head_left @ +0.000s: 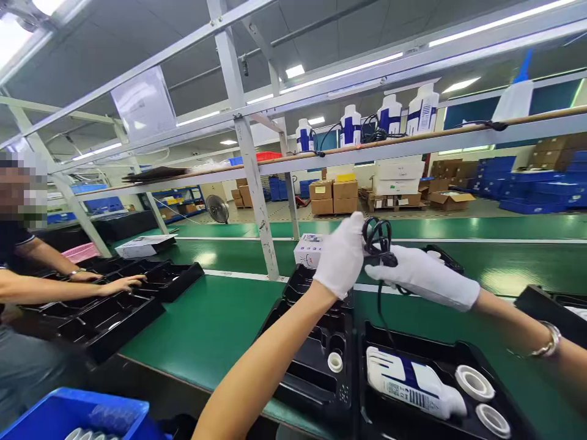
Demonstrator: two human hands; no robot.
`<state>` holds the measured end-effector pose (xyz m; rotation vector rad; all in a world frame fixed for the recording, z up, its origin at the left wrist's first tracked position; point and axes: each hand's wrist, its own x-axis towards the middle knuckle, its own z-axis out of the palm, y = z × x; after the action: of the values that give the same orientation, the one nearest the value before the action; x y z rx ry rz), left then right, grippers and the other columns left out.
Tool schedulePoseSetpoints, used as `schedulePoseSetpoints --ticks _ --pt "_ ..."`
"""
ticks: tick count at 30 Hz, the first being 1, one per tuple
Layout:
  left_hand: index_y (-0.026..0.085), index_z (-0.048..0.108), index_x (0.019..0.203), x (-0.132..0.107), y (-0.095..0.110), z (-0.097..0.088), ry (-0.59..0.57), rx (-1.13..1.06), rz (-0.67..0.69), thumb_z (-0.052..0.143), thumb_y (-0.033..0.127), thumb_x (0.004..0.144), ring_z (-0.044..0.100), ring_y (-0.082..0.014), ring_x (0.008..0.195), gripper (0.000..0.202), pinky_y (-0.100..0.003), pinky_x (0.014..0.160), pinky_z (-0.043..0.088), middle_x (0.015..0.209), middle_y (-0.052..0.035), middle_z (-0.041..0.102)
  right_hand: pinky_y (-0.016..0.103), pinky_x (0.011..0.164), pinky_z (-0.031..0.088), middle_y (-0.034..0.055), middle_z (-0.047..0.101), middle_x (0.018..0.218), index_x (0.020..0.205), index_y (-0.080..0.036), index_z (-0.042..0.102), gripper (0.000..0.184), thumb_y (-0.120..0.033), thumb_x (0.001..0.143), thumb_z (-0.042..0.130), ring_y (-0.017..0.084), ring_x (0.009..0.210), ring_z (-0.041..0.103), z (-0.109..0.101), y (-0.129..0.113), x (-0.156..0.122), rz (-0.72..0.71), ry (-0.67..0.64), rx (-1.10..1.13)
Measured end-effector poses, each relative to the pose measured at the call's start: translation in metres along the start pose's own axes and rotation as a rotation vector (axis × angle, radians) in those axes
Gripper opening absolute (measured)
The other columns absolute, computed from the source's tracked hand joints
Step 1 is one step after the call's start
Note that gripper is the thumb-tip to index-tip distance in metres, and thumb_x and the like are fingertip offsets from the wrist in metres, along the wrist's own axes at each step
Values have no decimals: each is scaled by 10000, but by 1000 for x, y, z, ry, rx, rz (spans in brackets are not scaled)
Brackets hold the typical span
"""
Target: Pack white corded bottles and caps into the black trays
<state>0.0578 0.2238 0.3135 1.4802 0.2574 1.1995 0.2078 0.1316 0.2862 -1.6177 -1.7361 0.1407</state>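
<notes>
Both my hands wear white gloves and are raised over the green bench. My left hand and my right hand together grip a coiled black cable, whose loose end hangs down toward the tray below. That black moulded tray holds a white-and-blue bottle lying on its side and two white tape rolls. Left of it a second black tray holds one small white ring.
A co-worker's hand rests on black trays at the left. A blue bin sits at bottom left. White boxes lie on the conveyor. White-and-blue bottles stand on the overhead shelf. A steel post rises mid-bench.
</notes>
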Motion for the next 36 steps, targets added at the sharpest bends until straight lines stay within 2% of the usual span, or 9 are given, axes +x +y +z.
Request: schedulePoseSetpoints --ticks 5,9,12,14,16,22,25,30,36 --pt "180 622 962 3 14 58 45 -216 -201 377 682 1029 382 -88 510 562 -235 516 384 736 14 506 333 581 529 -13 644 624 947 -231 726 405 -614 821 692 195 585 581 22 -1 -8 1 111 261" --pt "194 550 1252 -12 -21 78 24 -149 -26 667 551 954 612 -131 895 480 -243 811 514 1138 -71 633 367 626 548 4 635 614 796 -243 654 505 -747 828 638 218 617 585 12 17 -16 72 268 348" --pt "180 574 1325 -33 -74 63 -461 10 -196 879 461 772 627 -189 1032 692 -325 973 508 1127 -75 666 352 705 561 26 685 718 801 -226 633 564 -788 847 613 219 718 643 -10 33 -34 94 338 392" --pt "161 688 1195 -43 -110 48 -877 166 -406 832 450 805 622 -173 833 507 -342 899 530 839 -12 658 336 702 551 14 670 696 861 -217 620 550 -759 925 552 204 695 654 -22 47 -50 124 304 437" --pt "174 730 1114 -47 -141 35 -1048 361 -519 708 467 894 544 -147 656 367 -315 736 533 666 37 558 334 647 534 7 661 669 934 -211 610 499 -685 998 469 195 607 638 -22 68 -67 141 152 363" --pt "209 703 959 -38 -180 37 -1362 1078 -161 684 262 886 679 -214 804 91 -306 710 531 863 -27 726 458 839 540 177 785 1034 968 -171 729 210 -235 934 533 371 985 742 46 131 -103 180 -441 -533" --pt "185 693 818 -36 -170 35 -1411 1203 -133 698 118 810 732 -280 865 68 -341 738 551 902 -84 767 449 805 536 194 790 986 988 -164 762 235 -214 939 538 382 943 756 79 149 -109 263 -475 -577" --pt "143 689 1186 -56 -143 24 -1148 1426 61 426 129 971 709 -370 1100 339 -500 860 591 1197 -192 726 405 796 533 191 788 954 959 -162 780 205 -238 909 597 360 929 763 95 166 -101 374 -515 -608" --pt "136 678 1288 -76 -171 26 -1610 1397 213 402 326 1062 649 -298 1267 404 -401 971 567 1254 -148 739 510 878 569 183 786 1083 1127 -199 768 315 -231 923 530 396 1019 750 92 180 -120 357 -518 -603"
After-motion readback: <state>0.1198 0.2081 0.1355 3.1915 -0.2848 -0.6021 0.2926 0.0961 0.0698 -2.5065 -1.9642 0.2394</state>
